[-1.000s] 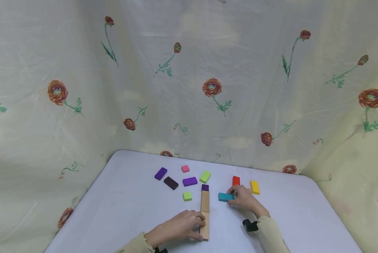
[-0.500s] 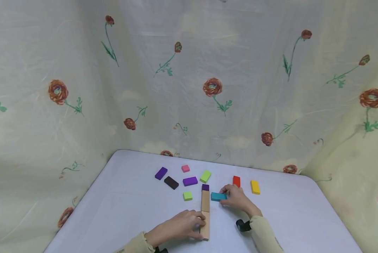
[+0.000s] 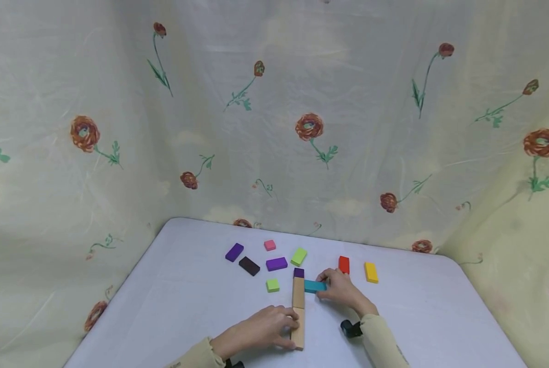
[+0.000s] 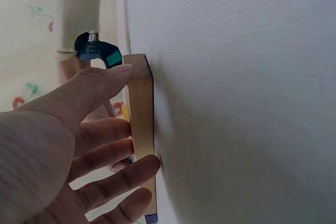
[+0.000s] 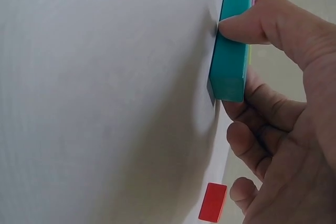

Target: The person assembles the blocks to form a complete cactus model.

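In the head view, two light wooden blocks lie end to end, the far one [image 3: 298,293] and the near one [image 3: 297,329], with a dark purple block [image 3: 299,273] at the far end. My left hand [image 3: 267,327] holds the near wooden block, its thumb at the near end and fingers along it. My right hand [image 3: 343,290] pinches a teal block [image 3: 312,286] between thumb and fingers. In the right wrist view, the teal block [image 5: 231,51] meets bare wood at its far end. It lies crosswise against the right side of the far wooden block.
Behind the right hand lie a red block [image 3: 344,265] and a yellow block [image 3: 371,272]. Left of the row are green [image 3: 272,285], purple [image 3: 276,263], dark brown [image 3: 249,266] and pink [image 3: 269,245] blocks. A floral curtain [image 3: 274,153] surrounds the white table [image 3: 187,286].
My right hand has slid the teal block leftward across the table until it meets the wooden row. The left hand has stayed in place on the near wooden block.
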Demonstrator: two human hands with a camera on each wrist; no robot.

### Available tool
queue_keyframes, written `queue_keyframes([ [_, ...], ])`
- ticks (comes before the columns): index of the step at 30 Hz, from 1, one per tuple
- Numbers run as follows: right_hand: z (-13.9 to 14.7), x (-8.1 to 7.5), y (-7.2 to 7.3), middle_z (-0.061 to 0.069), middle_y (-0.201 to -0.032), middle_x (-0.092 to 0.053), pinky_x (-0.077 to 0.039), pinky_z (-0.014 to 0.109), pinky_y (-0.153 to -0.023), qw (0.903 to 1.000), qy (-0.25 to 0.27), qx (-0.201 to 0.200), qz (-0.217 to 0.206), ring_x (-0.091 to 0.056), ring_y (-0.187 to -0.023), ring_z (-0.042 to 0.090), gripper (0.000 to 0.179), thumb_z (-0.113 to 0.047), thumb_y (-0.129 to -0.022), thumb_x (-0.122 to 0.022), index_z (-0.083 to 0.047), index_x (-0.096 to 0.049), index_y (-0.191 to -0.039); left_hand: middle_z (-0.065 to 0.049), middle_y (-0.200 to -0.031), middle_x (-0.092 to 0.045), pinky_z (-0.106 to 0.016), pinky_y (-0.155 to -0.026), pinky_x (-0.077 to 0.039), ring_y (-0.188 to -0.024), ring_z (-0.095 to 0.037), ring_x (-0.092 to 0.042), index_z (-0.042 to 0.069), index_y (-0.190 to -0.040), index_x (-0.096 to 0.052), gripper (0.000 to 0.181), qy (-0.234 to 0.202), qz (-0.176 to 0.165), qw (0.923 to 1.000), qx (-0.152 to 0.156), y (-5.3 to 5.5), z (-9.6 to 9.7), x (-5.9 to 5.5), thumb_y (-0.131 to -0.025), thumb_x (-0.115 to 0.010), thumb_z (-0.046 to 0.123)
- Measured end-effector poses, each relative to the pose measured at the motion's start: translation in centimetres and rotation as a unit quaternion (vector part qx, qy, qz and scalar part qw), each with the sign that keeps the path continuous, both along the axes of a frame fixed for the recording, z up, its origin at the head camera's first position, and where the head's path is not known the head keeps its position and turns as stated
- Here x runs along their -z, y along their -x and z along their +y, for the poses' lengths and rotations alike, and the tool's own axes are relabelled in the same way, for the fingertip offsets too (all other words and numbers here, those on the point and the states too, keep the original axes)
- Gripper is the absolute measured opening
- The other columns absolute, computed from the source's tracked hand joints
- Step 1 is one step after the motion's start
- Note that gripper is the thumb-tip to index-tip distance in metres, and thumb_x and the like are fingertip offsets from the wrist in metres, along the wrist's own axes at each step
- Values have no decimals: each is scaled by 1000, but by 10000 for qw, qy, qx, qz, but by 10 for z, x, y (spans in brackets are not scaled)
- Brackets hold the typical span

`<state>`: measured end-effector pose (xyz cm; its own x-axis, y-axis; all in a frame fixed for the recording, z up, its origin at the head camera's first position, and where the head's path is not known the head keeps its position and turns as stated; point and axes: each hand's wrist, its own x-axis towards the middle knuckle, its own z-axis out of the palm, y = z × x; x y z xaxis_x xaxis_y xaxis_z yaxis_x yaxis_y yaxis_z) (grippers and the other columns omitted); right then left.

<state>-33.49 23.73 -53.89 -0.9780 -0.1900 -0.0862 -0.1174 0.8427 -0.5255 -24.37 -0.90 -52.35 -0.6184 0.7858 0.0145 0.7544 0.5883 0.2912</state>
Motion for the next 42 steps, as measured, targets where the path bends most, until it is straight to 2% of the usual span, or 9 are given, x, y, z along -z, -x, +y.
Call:
queue_keyframes([
  [7, 1, 2, -1, -1, -98, -59, -45, 34, -78, 10000, 26, 41, -76, -45, -98, 20, 33, -26, -75, -82, -16, -65, -101, 8, -119, -65, -20, -89, -51, -105, -3, -61, 19, -114, -72, 42, 20, -11, 10000, -3, -1, 0, 0, -81, -73, 46],
  [15, 13, -5, -4, -2, -103, -59, -39, 36, -83, 9995, 278, -11, 161, -45, -101, 20, 34, -30, -77, -79, -18, -63, -104, 8, -120, -65, -20, -88, -51, -105, -2, -61, 20, -115, -71, 42, 19, -28, 10000, 26, -1, 0, 0, -82, -73, 46],
  [21, 30, -16, 0, 6, -110, -57, -40, 43, -89, 9962, 768, 273, 307, -43, -108, 26, 33, -20, -81, -72, -13, -58, -111, 10, -119, -65, -21, -88, -51, -104, -2, -60, 21, -115, -71, 43, 59, -48, 10000, -56, -1, 1, 0, -81, -73, 47],
  [26, 47, -19, 1, 11, -117, -51, -45, 36, -87, 9933, 986, 490, 344, -40, -113, 29, 38, -17, -85, -69, -10, -51, -117, 10, -119, -65, -21, -88, -51, -103, -2, -61, 21, -114, -72, 43, 51, -9, 10000, -85, -1, 1, -1, -80, -73, 47],
  [33, 61, -18, 3, 12, -117, -50, -41, 35, -85, 9907, 1141, 604, 437, -40, -113, 29, 38, -16, -85, -68, -6, -50, -116, 9, -119, -65, -21, -89, -51, -105, -3, -61, 21, -112, -72, 42, 26, 92, 9999, -91, -2, 0, -2, -80, -73, 48],
  [37, 66, -16, 5, 13, -118, -52, -39, 39, -86, 9905, 1084, 661, 535, -40, -113, 29, 40, -15, -84, -68, -4, -50, -118, 8, -120, -65, -22, -89, -51, -106, -4, -61, 20, -113, -72, 42, 11, 63, 10000, -70, -2, 0, -2, -80, -73, 47],
  [42, 76, -15, 8, 14, -129, -47, -39, 50, -92, 9922, 930, 701, 443, -36, -119, 32, 49, -19, -86, -67, -6, -46, -128, 9, -121, -64, -21, -90, -51, -106, -3, -60, 21, -115, -71, 43, 12, -4, 10000, -33, -1, 1, 0, -81, -73, 47],
])
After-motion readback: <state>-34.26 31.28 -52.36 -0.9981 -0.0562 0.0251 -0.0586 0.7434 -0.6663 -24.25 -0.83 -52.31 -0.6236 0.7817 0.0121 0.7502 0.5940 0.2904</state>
